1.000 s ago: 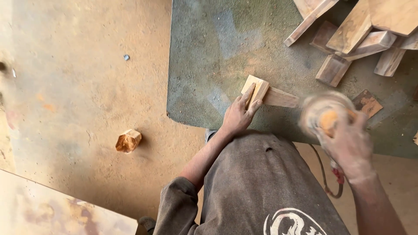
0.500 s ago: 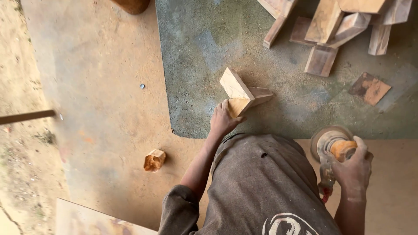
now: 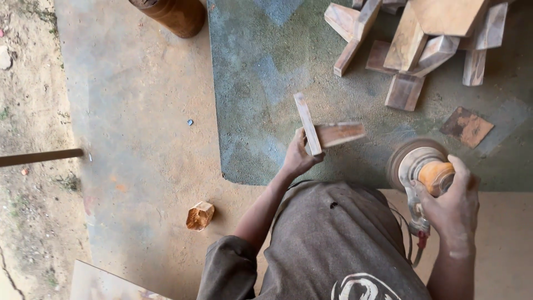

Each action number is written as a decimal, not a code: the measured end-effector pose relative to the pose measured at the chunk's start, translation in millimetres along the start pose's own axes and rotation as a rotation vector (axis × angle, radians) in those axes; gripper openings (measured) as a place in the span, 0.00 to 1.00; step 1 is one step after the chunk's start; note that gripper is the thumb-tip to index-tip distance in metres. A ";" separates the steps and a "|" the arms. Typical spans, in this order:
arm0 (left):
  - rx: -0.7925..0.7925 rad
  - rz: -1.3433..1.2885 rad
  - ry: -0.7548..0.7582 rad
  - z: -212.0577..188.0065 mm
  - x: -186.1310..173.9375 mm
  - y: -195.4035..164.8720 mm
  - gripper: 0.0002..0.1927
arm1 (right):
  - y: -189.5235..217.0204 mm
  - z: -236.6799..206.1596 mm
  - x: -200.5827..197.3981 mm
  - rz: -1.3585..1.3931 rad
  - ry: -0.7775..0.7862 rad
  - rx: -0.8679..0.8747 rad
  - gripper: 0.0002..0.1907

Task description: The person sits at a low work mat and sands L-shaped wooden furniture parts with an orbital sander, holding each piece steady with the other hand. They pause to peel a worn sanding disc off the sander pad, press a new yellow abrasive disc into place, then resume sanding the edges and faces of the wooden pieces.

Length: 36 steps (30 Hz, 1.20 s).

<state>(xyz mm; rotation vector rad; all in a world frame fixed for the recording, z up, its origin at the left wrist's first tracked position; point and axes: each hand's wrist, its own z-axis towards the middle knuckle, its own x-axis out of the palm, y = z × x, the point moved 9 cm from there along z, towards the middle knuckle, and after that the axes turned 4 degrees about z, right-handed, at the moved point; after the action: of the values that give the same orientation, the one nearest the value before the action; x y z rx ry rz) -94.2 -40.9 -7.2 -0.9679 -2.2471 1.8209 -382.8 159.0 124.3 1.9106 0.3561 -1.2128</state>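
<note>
Lifted higher, wooden piece [image 3: 325, 130] in left hand [image 3: 298, 158] clears mat edge [image 3: 222, 166].

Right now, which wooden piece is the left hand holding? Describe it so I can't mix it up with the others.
Start at the green mat and the heap of wooden blocks at its far side. Nearer its front edge, the left hand grips an L-shaped wooden piece. Unlike the heaped blocks, it is two joined boards, raised off the mat.

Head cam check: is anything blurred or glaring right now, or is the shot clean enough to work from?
Head view: the sander disc under the right hand is smeared by motion blur; the wooden piece in the left hand is slightly soft. The wood pile and green mat read sharp. Light is even and diffuse, with no harsh glare.
</note>
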 end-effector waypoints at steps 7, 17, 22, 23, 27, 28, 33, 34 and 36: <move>0.151 0.136 -0.052 3.5 3.1 0.3 0.40 | 98.0 2.7 -7.8 -0.208 0.211 -0.175 0.50; 0.239 0.077 -0.029 -1.1 -10.4 -10.6 0.40 | 183.9 24.8 76.8 -0.532 0.458 -0.320 0.45; 0.262 0.240 -0.001 4.4 -9.2 -9.4 0.37 | 172.5 35.9 84.0 -0.663 0.535 -0.241 0.48; 0.284 0.259 -0.003 5.2 -7.3 -10.1 0.38 | 168.3 39.1 83.7 -0.683 0.557 -0.204 0.49; 0.338 0.285 0.003 7.6 -2.3 -12.9 0.23 | 174.0 52.3 82.9 -0.568 0.541 -0.112 0.49; 0.380 0.308 -0.022 7.6 -5.0 -16.5 0.24 | 180.0 55.9 81.8 -0.606 0.507 -0.132 0.50; 0.341 0.337 0.050 14.1 -8.7 -13.5 0.26 | 201.9 61.9 82.8 -0.566 0.479 -0.118 0.50; 0.351 0.337 0.072 15.0 -8.7 -13.8 0.28 | 205.6 61.4 84.1 -0.573 0.477 -0.126 0.49; 0.359 0.317 0.098 15.8 -8.4 -12.3 0.30 | 210.6 58.1 87.1 -0.597 0.471 -0.144 0.48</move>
<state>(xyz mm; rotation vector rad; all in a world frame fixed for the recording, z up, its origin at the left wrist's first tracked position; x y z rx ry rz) -99.6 -59.8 2.0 -1.3580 -1.7008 2.1447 -246.3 -31.7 142.3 2.0125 1.3012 -1.0340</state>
